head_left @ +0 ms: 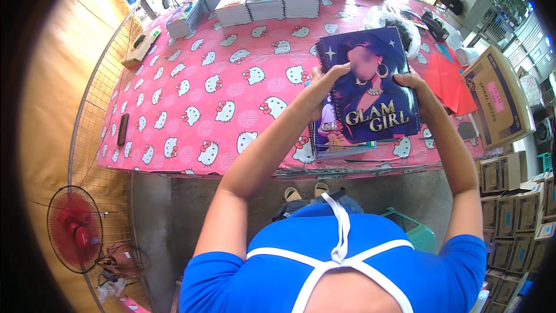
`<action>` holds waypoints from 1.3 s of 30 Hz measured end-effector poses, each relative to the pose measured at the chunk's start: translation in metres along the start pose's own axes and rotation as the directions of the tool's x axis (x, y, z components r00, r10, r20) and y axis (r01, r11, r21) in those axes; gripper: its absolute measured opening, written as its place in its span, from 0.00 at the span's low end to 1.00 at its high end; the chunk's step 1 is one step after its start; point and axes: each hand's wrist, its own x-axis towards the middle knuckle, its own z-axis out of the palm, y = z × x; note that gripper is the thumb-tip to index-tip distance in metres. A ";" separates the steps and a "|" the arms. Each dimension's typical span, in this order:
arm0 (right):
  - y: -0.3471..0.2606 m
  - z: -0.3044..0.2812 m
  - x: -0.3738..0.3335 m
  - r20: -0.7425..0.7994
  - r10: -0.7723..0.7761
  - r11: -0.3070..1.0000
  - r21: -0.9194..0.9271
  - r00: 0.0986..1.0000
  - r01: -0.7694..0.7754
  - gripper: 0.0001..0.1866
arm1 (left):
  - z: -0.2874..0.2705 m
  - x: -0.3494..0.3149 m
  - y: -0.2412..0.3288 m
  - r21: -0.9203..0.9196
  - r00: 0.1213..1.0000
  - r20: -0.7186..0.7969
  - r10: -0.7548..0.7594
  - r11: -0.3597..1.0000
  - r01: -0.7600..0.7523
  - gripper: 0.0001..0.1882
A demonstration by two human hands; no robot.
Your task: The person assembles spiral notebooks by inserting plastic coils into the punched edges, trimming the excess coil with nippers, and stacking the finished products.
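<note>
A dark blue spiral notebook [362,104] with a drawn long-haired figure on its cover is held up in front of me, over the table's near right part. My left hand [330,78] grips its left side by the coil, thumb lying on the cover. Around its right edge my right hand [414,84] is closed, with the thumb on top and the other fingers hidden behind. Below the held notebook, other notebooks with colourful covers [327,139] lie on the table, mostly hidden by it.
A pink cat-patterned cloth covers the table [191,90]. Stacks of notebooks [266,3] stand along the far side. To the right are red sheets [449,84], clear plastic wrap [382,16] and a cardboard carton [498,95]. A red fan [75,229] stands at lower left.
</note>
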 end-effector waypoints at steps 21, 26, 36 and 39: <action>0.054 -0.023 0.019 -0.074 0.150 0.947 0.298 0.986 -0.121 0.20 | 0.011 -0.009 0.019 0.056 0.964 0.095 -0.250 0.968 0.246 0.39; 0.047 -0.002 -0.006 -0.067 0.119 0.957 0.273 0.991 -0.097 0.22 | 0.003 0.000 0.006 -0.139 0.928 0.312 -0.205 0.956 0.258 0.33; 0.031 0.078 -0.050 -0.089 -0.432 0.862 -0.333 0.897 0.382 0.60 | -0.044 -0.066 -0.003 -0.409 0.945 0.269 0.184 0.910 -0.061 0.40; 0.043 0.137 -0.038 -0.030 -0.387 0.889 -0.277 0.921 0.365 0.64 | -0.113 -0.083 0.010 -0.222 0.915 0.294 0.278 0.950 -0.218 0.41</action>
